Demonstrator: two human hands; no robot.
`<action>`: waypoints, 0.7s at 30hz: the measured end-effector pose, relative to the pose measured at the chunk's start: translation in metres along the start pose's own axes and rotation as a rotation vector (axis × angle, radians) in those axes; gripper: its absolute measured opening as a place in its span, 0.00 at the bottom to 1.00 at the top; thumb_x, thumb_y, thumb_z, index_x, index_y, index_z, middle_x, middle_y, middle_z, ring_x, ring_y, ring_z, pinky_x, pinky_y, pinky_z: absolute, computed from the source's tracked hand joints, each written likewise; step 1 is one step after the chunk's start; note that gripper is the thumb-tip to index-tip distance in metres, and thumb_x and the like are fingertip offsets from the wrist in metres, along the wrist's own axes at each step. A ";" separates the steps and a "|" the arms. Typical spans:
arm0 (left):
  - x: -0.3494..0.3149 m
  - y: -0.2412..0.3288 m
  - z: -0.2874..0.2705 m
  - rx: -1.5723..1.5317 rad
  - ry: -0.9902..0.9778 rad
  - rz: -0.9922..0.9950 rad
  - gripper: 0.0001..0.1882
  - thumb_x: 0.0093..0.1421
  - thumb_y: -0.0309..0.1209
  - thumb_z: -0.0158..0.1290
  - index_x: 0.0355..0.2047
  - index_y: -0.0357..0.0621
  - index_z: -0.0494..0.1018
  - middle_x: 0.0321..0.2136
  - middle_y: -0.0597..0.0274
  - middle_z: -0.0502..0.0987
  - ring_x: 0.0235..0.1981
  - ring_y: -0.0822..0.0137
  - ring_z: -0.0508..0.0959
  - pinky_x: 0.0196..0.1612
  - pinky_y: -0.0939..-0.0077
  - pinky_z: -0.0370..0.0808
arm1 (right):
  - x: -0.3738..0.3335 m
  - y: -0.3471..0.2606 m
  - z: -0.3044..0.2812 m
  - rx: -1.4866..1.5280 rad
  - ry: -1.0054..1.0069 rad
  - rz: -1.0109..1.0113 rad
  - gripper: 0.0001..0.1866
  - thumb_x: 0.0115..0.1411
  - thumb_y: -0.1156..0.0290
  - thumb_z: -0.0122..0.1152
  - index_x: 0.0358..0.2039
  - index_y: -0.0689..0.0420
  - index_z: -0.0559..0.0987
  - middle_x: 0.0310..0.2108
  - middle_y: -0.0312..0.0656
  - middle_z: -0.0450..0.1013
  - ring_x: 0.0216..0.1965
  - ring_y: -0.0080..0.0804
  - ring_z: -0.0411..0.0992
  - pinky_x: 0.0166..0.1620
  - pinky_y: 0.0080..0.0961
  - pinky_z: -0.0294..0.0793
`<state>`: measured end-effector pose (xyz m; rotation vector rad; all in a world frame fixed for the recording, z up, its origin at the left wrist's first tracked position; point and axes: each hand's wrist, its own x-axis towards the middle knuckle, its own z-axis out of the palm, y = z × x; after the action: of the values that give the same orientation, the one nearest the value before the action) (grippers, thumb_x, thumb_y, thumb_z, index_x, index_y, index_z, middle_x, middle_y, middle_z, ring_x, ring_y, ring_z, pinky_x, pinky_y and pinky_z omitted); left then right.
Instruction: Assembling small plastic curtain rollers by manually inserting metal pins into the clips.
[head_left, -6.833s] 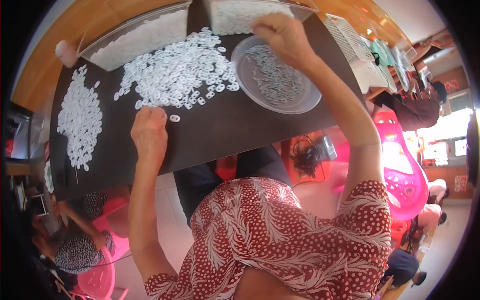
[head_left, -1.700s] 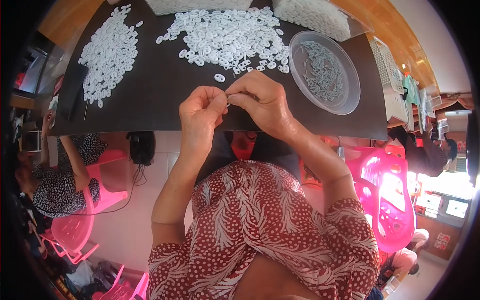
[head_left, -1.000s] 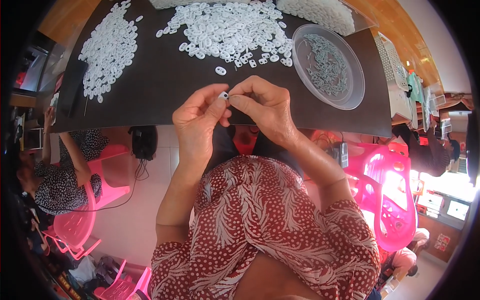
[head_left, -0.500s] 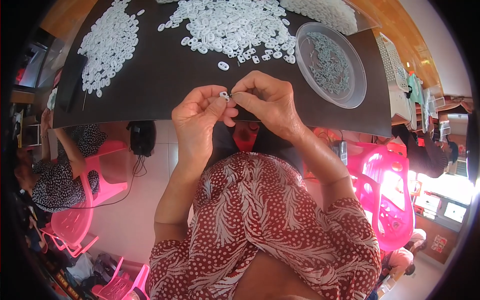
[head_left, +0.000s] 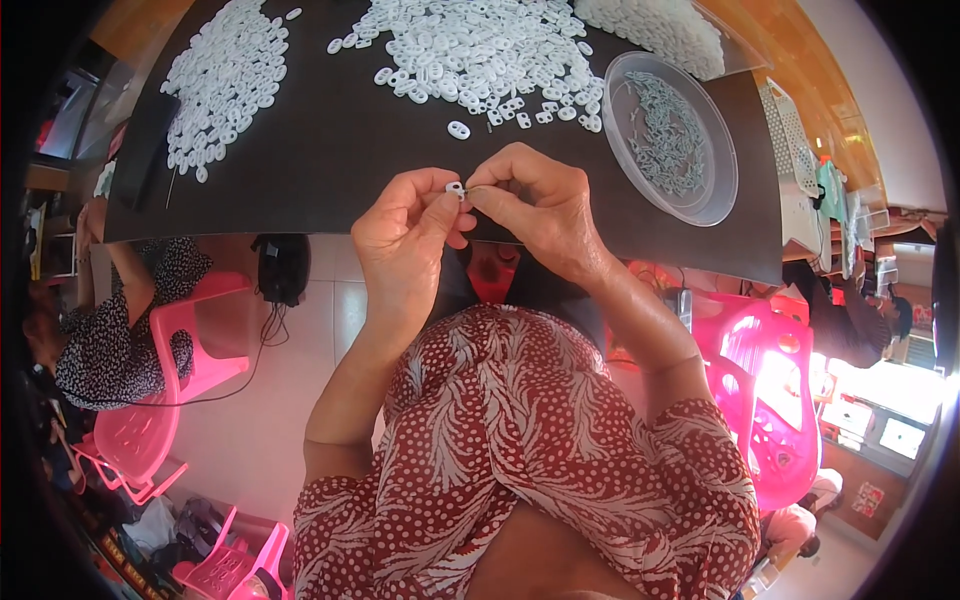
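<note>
Just off the near edge of the dark table, my left hand (head_left: 410, 235) pinches a small white plastic piece with two holes (head_left: 455, 189) between thumb and fingers. Facing it, my right hand (head_left: 540, 205) has its thumb and forefinger pressed together at the piece's right side. A thin, small part seems to stick out from those fingertips, touching the white piece; it looks like the grey-green pins (head_left: 665, 135) in the round clear dish (head_left: 612, 125). One loose white piece (head_left: 458, 130) lies beyond my hands.
A big heap of white pieces (head_left: 480, 55) covers the far middle of the table (head_left: 310, 170); another heap (head_left: 225, 80) lies left. A clear box of white pieces (head_left: 660, 35) stands far right. Pink chairs (head_left: 200, 345) flank me, and a person in patterned clothing (head_left: 120, 340) sits left.
The view has shifted slightly, so the table things appear a little further right. Both hands keep their pinch on the small parts, close together as before.
</note>
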<state>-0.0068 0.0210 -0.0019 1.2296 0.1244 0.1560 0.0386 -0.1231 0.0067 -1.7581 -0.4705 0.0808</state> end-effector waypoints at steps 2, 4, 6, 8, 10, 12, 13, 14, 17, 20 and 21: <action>-0.001 0.000 0.000 0.021 0.009 -0.006 0.07 0.60 0.21 0.50 0.38 0.29 0.72 0.26 0.59 0.76 0.24 0.74 0.76 0.26 0.83 0.73 | 0.000 0.000 0.001 -0.006 -0.004 -0.005 0.02 0.52 0.77 0.61 0.26 0.61 0.77 0.24 0.33 0.68 0.24 0.16 0.64 0.28 0.17 0.64; -0.001 -0.001 0.000 0.093 0.021 0.017 0.06 0.60 0.19 0.49 0.38 0.33 0.72 0.27 0.62 0.76 0.25 0.77 0.75 0.25 0.86 0.72 | 0.001 0.000 0.002 -0.011 -0.008 -0.010 0.02 0.52 0.78 0.61 0.26 0.61 0.77 0.24 0.33 0.68 0.24 0.16 0.64 0.28 0.17 0.64; -0.002 -0.002 0.001 0.113 0.039 0.028 0.06 0.60 0.19 0.49 0.38 0.33 0.72 0.27 0.63 0.76 0.25 0.78 0.75 0.25 0.87 0.72 | 0.001 0.000 0.002 -0.015 -0.009 -0.008 0.02 0.52 0.78 0.60 0.26 0.61 0.76 0.24 0.34 0.67 0.24 0.16 0.64 0.28 0.17 0.64; -0.003 -0.003 0.003 0.133 0.055 0.038 0.06 0.60 0.19 0.49 0.37 0.34 0.73 0.26 0.64 0.76 0.24 0.78 0.75 0.25 0.87 0.72 | 0.001 0.001 0.003 -0.011 -0.015 -0.007 0.02 0.52 0.78 0.60 0.26 0.61 0.76 0.24 0.34 0.67 0.24 0.16 0.64 0.27 0.17 0.64; -0.004 -0.004 0.004 0.210 0.072 0.083 0.06 0.59 0.19 0.49 0.37 0.34 0.73 0.26 0.64 0.76 0.23 0.79 0.74 0.24 0.86 0.71 | 0.001 0.001 0.004 -0.007 -0.020 -0.006 0.02 0.52 0.78 0.60 0.25 0.62 0.75 0.24 0.34 0.67 0.24 0.16 0.64 0.27 0.17 0.64; -0.006 -0.007 0.004 0.240 0.085 0.100 0.06 0.59 0.19 0.49 0.36 0.34 0.73 0.26 0.64 0.76 0.23 0.79 0.74 0.23 0.86 0.71 | 0.001 0.001 0.005 -0.039 -0.048 0.032 0.02 0.52 0.78 0.59 0.25 0.62 0.75 0.24 0.36 0.67 0.25 0.20 0.65 0.27 0.20 0.64; -0.006 -0.009 0.004 0.269 0.097 0.118 0.05 0.59 0.18 0.49 0.36 0.34 0.73 0.26 0.64 0.76 0.22 0.79 0.74 0.23 0.86 0.71 | 0.001 0.002 0.006 -0.039 -0.049 0.032 0.02 0.52 0.78 0.59 0.25 0.62 0.75 0.24 0.36 0.67 0.25 0.20 0.65 0.27 0.20 0.64; -0.006 -0.011 0.004 0.268 0.097 0.117 0.05 0.59 0.18 0.49 0.36 0.34 0.73 0.26 0.64 0.76 0.22 0.79 0.74 0.23 0.86 0.71 | 0.002 0.004 0.006 -0.069 -0.049 -0.006 0.02 0.52 0.78 0.58 0.25 0.62 0.75 0.24 0.37 0.67 0.25 0.23 0.66 0.28 0.22 0.65; -0.005 -0.013 0.003 0.267 0.118 0.136 0.05 0.59 0.19 0.49 0.36 0.34 0.73 0.26 0.64 0.76 0.22 0.79 0.74 0.22 0.86 0.71 | 0.004 0.008 0.008 -0.101 -0.052 -0.070 0.02 0.52 0.77 0.58 0.26 0.62 0.75 0.24 0.39 0.68 0.26 0.28 0.67 0.30 0.25 0.67; -0.003 -0.011 0.000 0.182 0.133 0.071 0.05 0.59 0.19 0.49 0.36 0.34 0.73 0.26 0.64 0.76 0.22 0.79 0.74 0.22 0.87 0.71 | 0.007 0.011 0.008 -0.104 -0.061 -0.125 0.02 0.53 0.77 0.58 0.26 0.62 0.76 0.24 0.40 0.69 0.27 0.31 0.68 0.31 0.27 0.67; -0.002 -0.011 0.000 0.131 0.128 0.045 0.05 0.59 0.19 0.49 0.36 0.34 0.73 0.26 0.64 0.76 0.23 0.79 0.74 0.22 0.87 0.71 | 0.007 0.012 0.007 -0.105 -0.067 -0.153 0.02 0.53 0.77 0.58 0.26 0.62 0.76 0.25 0.40 0.70 0.27 0.31 0.68 0.32 0.27 0.68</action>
<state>-0.0085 0.0176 -0.0120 1.3534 0.2215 0.2694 0.0460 -0.1158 -0.0048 -1.8196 -0.6670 0.0067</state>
